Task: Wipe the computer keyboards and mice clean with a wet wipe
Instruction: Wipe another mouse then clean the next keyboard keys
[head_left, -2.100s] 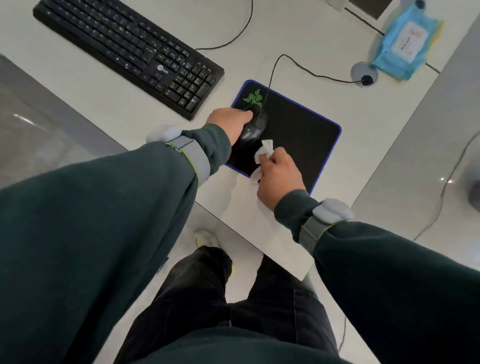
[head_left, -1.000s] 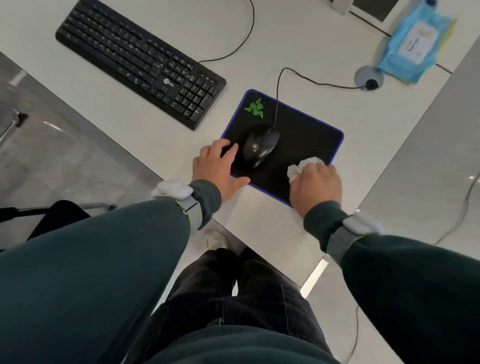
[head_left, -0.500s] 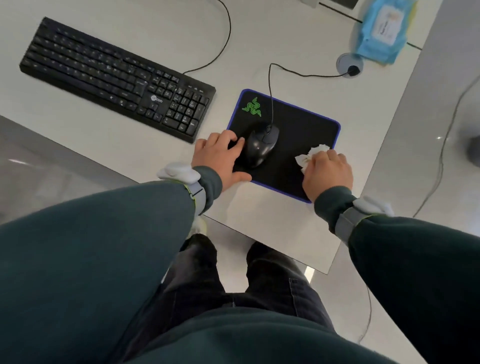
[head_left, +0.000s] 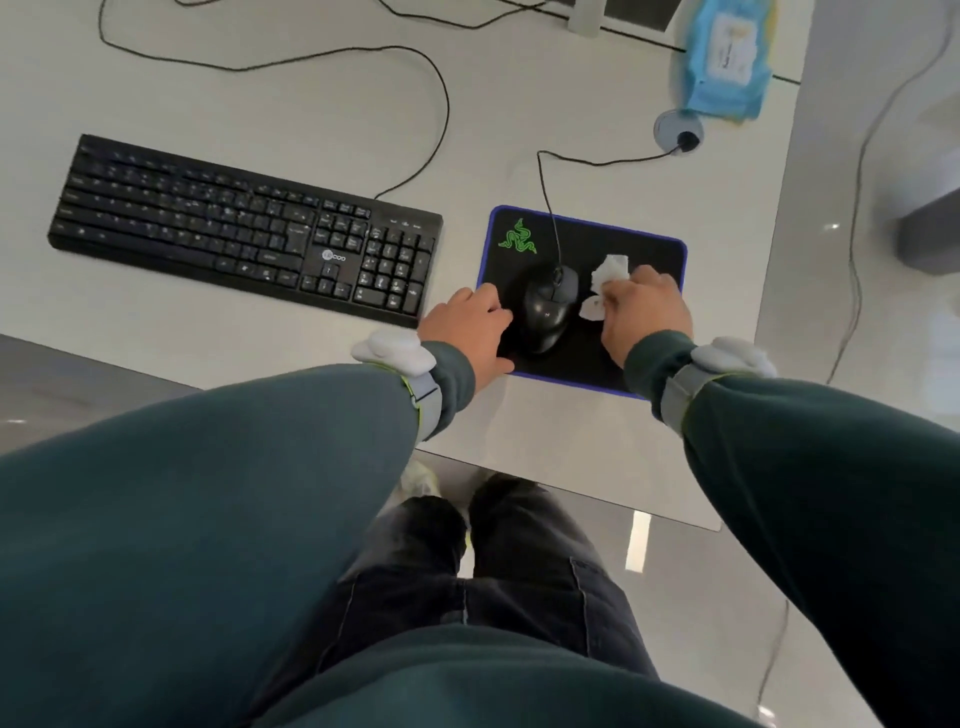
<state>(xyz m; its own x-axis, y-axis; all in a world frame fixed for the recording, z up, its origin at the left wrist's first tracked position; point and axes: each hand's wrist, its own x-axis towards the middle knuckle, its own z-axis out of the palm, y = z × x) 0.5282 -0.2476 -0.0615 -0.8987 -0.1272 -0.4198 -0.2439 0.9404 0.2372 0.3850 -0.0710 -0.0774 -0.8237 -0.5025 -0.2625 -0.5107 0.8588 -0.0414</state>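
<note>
Head view, hands and task things:
- Mouse: black, on the near-left half of the black mouse pad, which has a blue edge. Its cable runs far-right to a grommet in the table.
- Left hand: lies flat over the near-left corner of the pad, fingers stretched out and holding nothing. The fingertips sit at the mouse's left flank; whether they touch it or are just beside it cannot be told.
- Right hand: fingers curled round a crumpled white wet wipe. Hand and wipe rest on the pad just right of the mouse, so the mouse sits between the two hands. The wipe pokes out on the hand's far-left side, close to the mouse's right flank.
- Keyboard: black, on the table to the left of the pad, apart from both hands.
- Blue wipe pack: far right on the table, beyond the grommet.

Against earlier frames:
- 2.1 s ago the left hand covered the mouse from above and the wipe was at its near side.
- 0.5 s ago the right hand and wipe were at the pad's right part, clear of the mouse; now they have closed in beside it.
- The left hand has kept its place at the pad's near-left corner.
</note>
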